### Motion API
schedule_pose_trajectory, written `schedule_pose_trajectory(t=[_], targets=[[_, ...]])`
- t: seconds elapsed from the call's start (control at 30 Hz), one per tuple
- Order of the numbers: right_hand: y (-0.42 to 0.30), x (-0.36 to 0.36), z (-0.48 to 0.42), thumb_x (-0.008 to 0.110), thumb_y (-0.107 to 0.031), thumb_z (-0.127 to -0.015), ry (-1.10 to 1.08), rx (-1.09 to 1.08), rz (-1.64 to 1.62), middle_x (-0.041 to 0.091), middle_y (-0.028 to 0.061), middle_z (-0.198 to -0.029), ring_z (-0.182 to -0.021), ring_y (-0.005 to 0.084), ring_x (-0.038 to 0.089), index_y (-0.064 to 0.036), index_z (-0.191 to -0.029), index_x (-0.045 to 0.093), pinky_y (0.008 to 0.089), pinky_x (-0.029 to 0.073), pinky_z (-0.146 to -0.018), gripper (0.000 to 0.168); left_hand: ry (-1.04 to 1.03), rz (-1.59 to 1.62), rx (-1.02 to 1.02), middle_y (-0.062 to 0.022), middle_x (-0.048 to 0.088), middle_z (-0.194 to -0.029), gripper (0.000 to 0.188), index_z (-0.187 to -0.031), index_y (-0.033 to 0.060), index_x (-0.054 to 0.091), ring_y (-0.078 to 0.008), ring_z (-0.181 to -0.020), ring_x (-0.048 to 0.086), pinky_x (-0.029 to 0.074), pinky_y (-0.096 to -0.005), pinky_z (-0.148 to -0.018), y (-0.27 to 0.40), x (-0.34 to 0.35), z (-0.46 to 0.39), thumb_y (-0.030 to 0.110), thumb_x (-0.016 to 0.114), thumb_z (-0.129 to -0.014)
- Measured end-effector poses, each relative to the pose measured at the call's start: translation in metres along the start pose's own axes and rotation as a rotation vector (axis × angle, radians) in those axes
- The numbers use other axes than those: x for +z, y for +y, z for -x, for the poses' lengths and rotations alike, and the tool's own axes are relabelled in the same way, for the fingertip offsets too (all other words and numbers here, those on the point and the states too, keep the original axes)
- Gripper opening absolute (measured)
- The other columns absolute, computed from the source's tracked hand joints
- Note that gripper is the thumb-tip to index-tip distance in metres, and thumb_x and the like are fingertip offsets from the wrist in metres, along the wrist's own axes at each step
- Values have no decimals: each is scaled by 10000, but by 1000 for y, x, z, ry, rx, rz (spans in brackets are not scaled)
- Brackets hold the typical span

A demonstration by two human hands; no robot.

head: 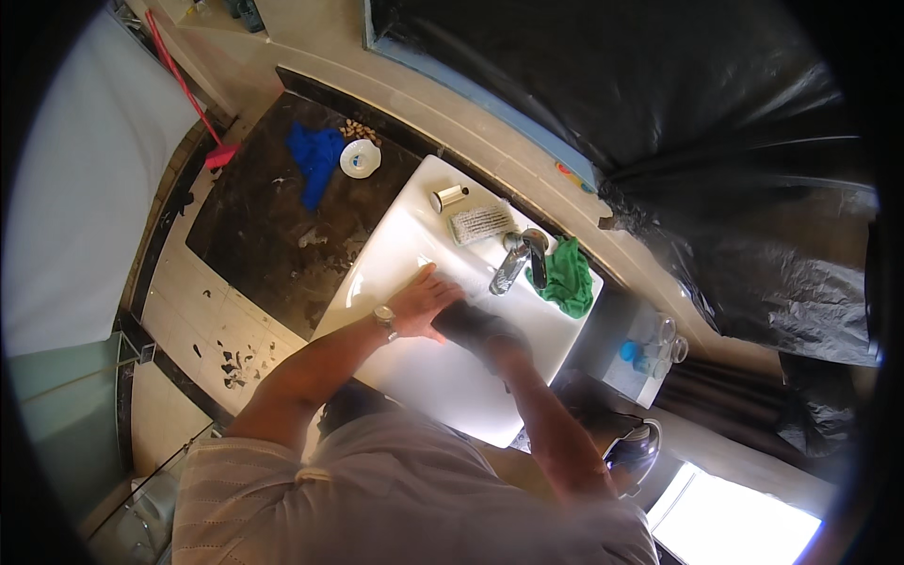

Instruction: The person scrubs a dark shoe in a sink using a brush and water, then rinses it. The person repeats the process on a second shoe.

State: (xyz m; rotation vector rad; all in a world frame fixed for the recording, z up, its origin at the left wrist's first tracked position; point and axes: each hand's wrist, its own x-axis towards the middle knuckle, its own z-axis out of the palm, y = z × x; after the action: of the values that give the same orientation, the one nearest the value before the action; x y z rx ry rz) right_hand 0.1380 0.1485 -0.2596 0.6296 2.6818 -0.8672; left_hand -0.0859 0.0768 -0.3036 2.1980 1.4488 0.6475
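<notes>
A white ceramic sink [417, 367] lies before me. Over its basin my left hand [426, 305] is spread, a watch on the wrist, with thumb and fingers apart. Against it, between thumb and fingers, is the end of a blurred dark grey covering [462, 325], perhaps a glove. This covering hides most of my right hand [503, 345], so its fingers cannot be made out. Beyond both hands stands a chrome faucet [510, 272]. A white-bristled scrub brush [482, 223] rests on the rim to its left, and a crumpled green cloth [568, 279] to its right.
A small metallic cylinder [448, 198] sits on the sink's back rim. On the dark counter [282, 212] are a blue cloth [314, 159], a white dish [360, 159] and small brown pieces [361, 131]. Glass jars [653, 349] stand right. Black plastic sheeting [635, 78] hangs behind.
</notes>
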Motion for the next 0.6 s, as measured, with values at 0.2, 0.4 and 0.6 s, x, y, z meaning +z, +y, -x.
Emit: schedule_pose_trajectory(t=[0.2,0.4,0.6], targets=[[11,-2,32,693,-45,-807,9,37,111,566,168,-1417,-1290,323,563,-70,-1480,482,359,446,-1067,705,-21,-21,-3,-93,565,-1384,1070,-1416,107,459,-297,-1299,517,199,-564,-1226,-4,8,0,487,948,-544],[-38,-47,23,667,-161,-873,-197,174,144,675,140,-1159,-1091,323,665,-89,-1347,602,384,508,-953,484,-206,-46,59,-103,548,-1404,1043,-1408,114,486,-307,-1351,469,266,-510,-1205,-6,-31,-18,396,967,-527],[-42,-48,22,643,-46,-875,-270,366,-218,686,200,-1225,-1122,314,667,-8,-1342,604,394,508,-976,470,-141,-119,-32,-154,520,-1456,922,-1436,76,478,-354,-1371,463,354,-465,-1165,-8,-51,-4,267,925,-652]])
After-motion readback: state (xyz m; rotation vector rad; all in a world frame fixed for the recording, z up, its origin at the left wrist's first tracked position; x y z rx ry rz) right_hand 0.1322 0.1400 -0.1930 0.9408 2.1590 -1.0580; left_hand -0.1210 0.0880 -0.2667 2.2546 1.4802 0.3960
